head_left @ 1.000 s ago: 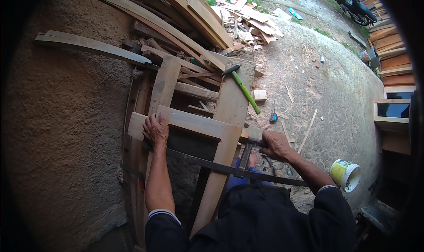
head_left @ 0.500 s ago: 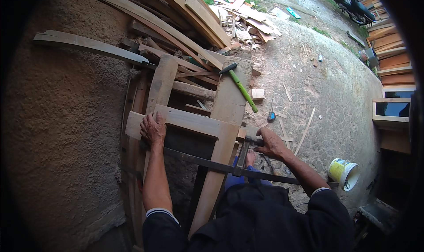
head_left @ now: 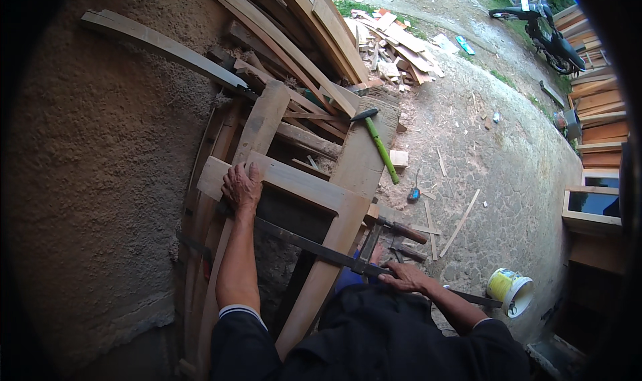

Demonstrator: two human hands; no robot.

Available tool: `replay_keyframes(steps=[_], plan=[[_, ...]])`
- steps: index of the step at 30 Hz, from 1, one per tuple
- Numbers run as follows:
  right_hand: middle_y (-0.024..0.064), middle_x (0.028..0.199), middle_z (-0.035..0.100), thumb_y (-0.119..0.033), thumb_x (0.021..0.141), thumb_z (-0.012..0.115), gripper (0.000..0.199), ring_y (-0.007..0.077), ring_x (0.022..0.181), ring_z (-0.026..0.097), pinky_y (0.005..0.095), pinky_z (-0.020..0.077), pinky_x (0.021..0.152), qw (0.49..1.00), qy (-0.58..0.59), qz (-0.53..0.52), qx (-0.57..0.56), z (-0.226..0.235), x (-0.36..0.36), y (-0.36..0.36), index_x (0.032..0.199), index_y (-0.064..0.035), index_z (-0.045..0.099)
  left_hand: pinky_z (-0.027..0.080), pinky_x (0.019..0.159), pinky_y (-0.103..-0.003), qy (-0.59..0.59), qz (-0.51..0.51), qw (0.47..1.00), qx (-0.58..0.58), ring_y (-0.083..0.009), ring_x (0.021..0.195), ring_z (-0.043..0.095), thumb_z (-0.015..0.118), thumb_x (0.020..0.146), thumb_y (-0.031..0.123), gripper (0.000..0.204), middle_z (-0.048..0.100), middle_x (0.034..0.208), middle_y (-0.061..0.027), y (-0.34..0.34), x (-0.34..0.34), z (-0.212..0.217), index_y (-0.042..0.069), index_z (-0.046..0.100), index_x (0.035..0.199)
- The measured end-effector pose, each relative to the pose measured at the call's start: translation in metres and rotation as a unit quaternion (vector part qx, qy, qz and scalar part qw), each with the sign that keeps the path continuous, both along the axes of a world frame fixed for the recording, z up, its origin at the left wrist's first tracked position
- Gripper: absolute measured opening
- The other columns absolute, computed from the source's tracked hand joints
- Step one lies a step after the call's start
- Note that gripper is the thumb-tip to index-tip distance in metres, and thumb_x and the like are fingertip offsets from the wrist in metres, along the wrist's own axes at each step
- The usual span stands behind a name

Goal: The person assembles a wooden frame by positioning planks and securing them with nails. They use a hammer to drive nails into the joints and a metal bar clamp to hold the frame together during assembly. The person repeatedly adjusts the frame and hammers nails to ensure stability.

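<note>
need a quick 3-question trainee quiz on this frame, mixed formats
1. True or false: the left hand lies flat on the wooden frame.
2. Multiple choice: the right hand rests on
A) the green-handled hammer
B) the long dark metal bar
C) the yellow bucket
3. Fill in: the hammer lies on a wide ____ that runs up toward the pile of offcuts.

Key
1. True: the palm is down on the frame's upper cross rail.
2. B: the hand sits on the bar near its lower right end; whether the fingers close round it cannot be told.
3. plank
</note>
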State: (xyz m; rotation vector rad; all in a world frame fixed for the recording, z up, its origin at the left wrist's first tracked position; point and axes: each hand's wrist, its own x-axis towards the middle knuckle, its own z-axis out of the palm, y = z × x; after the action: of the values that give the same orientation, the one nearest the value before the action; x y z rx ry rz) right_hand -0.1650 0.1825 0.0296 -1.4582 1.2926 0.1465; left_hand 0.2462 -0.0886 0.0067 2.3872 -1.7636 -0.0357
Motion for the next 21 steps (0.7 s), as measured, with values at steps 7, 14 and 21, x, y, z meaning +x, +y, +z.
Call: replay_keyframes(steps=[7,14,21], plan=[[0.0229,0.075,0.060,-0.049,0.098,0.058,0.049,0.0422,0.075,0.062,0.0504,0.0452,0.068,0.995,-0.050,-0.016,-0.089,0.006,-0.004,0.007,0.087,-0.0009,0.060,0.036,0.106,-0.056,0.112,0.000,0.993,0.044,-0.0332,0.127,0.050,0.064,0.090,0.058,0.056,0.059,0.131,-0.0110,-0.007,0.009,0.025,0.014,0.063,0.124],[0.0226,0.069,0.060,-0.048,0.097,0.061,0.048,0.0430,0.067,0.062,0.0505,0.0461,0.061,0.987,-0.002,-0.033,-0.155,0.047,-0.008,-0.015,0.085,-0.0016,0.062,0.047,0.100,-0.051,0.203,-0.061,0.977,-0.014,-0.0397,0.121,0.059,0.071,0.088,0.052,0.060,0.064,0.126,-0.0199,-0.043,0.029,0.059,0.007,0.062,0.127],[0.0204,0.062,0.055,-0.040,0.097,0.065,0.043,0.0368,0.059,0.058,0.0472,0.0439,0.058,0.969,-0.010,-0.061,-0.238,0.059,-0.017,-0.119,0.082,-0.0003,0.060,0.045,0.107,-0.045,0.306,-0.020,0.905,-0.295,-0.0395,0.127,0.056,0.063,0.098,0.043,0.061,0.058,0.135,-0.0262,-0.012,0.052,0.082,-0.002,0.055,0.138]])
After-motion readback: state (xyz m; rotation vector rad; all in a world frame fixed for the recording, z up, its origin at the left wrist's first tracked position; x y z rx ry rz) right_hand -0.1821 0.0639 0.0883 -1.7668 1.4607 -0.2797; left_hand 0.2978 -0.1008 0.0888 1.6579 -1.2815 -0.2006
